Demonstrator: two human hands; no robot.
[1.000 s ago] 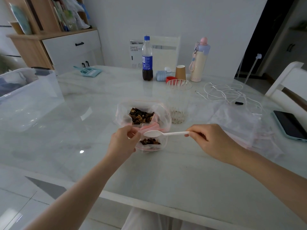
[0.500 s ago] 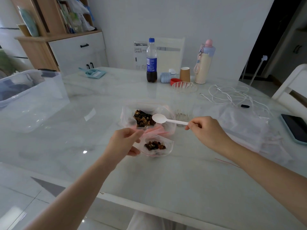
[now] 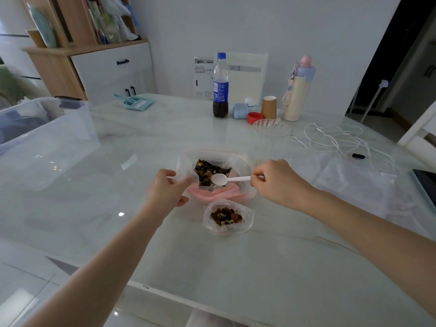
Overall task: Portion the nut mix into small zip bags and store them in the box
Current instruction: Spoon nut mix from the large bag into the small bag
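Now the left hand (image 3: 168, 192) has let the small zip bag (image 3: 228, 217) go and pinches the big nut-mix bag (image 3: 212, 171) by its left rim, while the small one sits open on the table (image 3: 236, 267) just nearer than both hands. Right hand (image 3: 276, 182) pinches the white spoon (image 3: 227, 179), bowl over the nuts. Beyond the hands a blue-labelled cola bottle (image 3: 220, 87), print unreadable; far left, the clear box (image 3: 44, 135).

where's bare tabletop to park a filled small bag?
Free: the wide stretch between the clear storage box and the left hand, and the near strip in front of the small bag. Crowded: the back, around the cola bottle, paper cup and flask; the right, with cables and empty bags.
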